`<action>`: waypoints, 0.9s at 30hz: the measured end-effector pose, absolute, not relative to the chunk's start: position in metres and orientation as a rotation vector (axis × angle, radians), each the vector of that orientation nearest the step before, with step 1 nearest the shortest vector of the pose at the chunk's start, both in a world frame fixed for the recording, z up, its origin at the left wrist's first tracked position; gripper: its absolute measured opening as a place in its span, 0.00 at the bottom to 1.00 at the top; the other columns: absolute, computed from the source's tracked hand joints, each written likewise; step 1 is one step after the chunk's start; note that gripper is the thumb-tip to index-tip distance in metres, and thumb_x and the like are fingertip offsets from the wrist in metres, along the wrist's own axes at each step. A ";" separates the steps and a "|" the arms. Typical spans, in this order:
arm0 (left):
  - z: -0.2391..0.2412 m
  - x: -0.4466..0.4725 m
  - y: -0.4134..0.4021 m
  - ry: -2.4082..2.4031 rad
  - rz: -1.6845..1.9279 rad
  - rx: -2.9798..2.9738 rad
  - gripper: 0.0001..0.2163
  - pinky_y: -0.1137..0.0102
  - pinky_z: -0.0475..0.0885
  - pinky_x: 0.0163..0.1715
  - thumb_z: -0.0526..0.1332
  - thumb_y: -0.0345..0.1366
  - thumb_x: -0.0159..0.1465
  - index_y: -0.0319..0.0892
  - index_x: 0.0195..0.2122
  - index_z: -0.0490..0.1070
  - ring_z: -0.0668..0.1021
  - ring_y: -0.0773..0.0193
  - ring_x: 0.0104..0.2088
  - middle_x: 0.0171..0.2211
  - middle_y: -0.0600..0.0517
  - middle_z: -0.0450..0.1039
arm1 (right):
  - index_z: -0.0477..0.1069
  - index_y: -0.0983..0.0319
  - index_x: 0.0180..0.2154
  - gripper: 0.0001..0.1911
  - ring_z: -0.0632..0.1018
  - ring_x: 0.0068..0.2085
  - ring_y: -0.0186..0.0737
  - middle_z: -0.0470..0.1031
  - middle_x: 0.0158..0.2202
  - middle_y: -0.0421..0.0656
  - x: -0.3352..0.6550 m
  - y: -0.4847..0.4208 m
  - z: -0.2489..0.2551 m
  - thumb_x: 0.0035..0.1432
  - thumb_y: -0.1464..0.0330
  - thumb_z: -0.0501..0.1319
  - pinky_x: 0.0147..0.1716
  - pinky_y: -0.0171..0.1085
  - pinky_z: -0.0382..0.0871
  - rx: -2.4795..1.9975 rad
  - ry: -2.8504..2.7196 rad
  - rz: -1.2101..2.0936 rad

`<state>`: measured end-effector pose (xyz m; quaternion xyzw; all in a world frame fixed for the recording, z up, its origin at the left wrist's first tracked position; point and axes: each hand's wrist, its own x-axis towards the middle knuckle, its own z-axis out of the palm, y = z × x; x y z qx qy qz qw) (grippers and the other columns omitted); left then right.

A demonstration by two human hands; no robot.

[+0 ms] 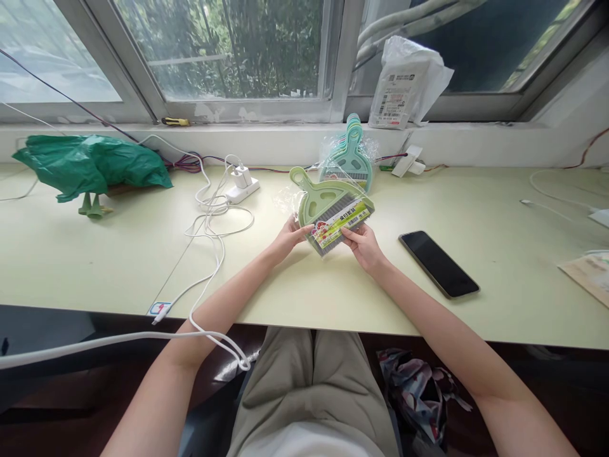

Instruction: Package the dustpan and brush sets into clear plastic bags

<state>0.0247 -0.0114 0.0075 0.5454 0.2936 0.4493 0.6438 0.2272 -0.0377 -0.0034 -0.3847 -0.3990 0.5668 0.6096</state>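
Note:
Between both hands is a light green dustpan and brush set (328, 198) in clear plastic, tilted, its handle pointing up and left. A yellow-green printed label crosses its grey bristles. My left hand (291, 236) grips its left edge with the thumb on the front. At the lower right edge, my right hand (364, 246) pinches it near the label. Just behind stands a stack of teal dustpans (353, 152) in clear wrap, leaning by the wall and partly hidden by the held set.
A black phone (439, 264) lies to the right. White cables (209, 222) and a power strip (243, 189) spread left of my hands; one cable crosses my left forearm. A green plastic bag (90, 165) sits far left, a white package (404, 82) on the sill.

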 end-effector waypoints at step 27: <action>0.008 0.033 -0.026 0.769 0.832 1.361 0.28 0.54 0.75 0.49 0.66 0.48 0.57 0.45 0.55 0.61 0.77 0.53 0.52 0.55 0.44 0.71 | 0.71 0.58 0.37 0.20 0.79 0.50 0.46 0.80 0.43 0.42 0.227 -0.038 -0.002 0.41 0.63 0.73 0.53 0.46 0.75 -0.925 -0.890 1.251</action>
